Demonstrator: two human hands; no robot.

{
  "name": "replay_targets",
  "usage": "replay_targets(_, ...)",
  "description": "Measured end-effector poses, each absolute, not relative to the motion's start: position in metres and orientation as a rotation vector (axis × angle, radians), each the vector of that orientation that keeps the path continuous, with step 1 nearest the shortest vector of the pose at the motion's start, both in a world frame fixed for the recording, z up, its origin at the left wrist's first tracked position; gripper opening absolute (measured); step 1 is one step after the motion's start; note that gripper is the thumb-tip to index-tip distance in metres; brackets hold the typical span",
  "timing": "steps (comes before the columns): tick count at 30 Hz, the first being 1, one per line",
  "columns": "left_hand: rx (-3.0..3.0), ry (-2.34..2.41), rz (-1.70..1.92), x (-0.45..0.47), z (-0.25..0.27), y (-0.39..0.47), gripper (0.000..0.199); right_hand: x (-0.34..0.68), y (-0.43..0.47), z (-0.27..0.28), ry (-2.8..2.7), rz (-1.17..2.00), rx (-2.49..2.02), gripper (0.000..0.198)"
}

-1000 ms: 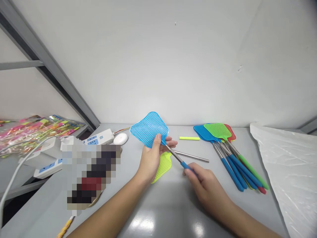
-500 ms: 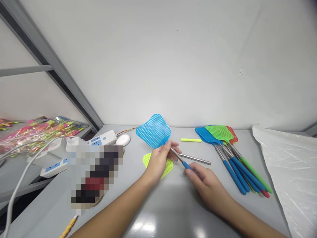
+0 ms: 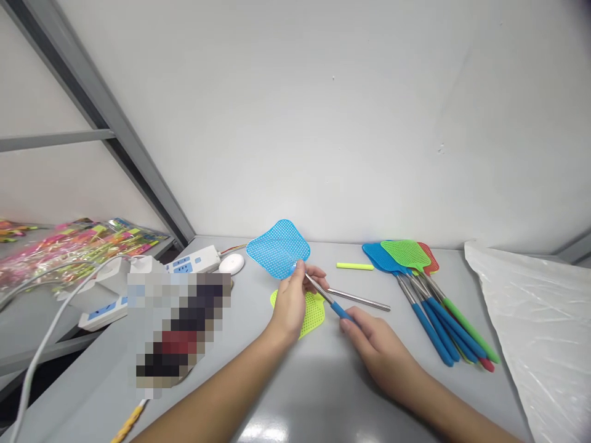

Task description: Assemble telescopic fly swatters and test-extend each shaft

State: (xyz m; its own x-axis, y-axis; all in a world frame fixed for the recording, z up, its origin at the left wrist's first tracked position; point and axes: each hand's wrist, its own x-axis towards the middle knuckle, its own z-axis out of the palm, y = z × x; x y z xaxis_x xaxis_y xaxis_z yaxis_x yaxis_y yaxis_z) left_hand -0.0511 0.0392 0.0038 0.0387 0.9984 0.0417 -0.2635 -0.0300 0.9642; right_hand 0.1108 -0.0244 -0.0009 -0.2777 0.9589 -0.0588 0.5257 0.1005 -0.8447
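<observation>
Between my two hands is a blue fly swatter (image 3: 279,250) with a perforated head, a metal shaft and a blue grip. My left hand (image 3: 292,301) pinches it where the head meets the shaft. Lower on the shaft, my right hand (image 3: 378,344) is closed around the blue grip. Beneath my left hand, a yellow-green swatter head (image 3: 314,317) lies on the table, partly covered by the hand. A loose metal rod (image 3: 362,299) rests beside it, its left end passing behind my left fingers. Farther back lies a short yellow-green tube (image 3: 354,266).
Several swatters (image 3: 431,307) in blue, green and red lie stacked at the right. Beyond them a white plastic sheet (image 3: 530,332) covers the table's right edge. At the left are a power strip (image 3: 196,259), a round white device (image 3: 231,264), a cable and a blurred-out object.
The held swatter has shifted slightly left with both hands, still gripped at the same places. The camera view has tilted a little. The things on the table stay where they were.
</observation>
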Motion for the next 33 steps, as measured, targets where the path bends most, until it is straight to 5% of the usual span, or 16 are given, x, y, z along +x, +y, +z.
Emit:
replay_targets(13, 0.758, 0.966, 1.736, -0.085, 0.015, 0.074, 0.032, 0.108, -0.03, -0.001, -2.024, 0.984, -1.547, 0.031)
replay_targets(33, 1.398, 1.078, 0.982, -0.054, 0.006, 0.037, 0.048, 0.118, -0.025, -0.001, -1.882, 0.955, -1.415, 0.028)
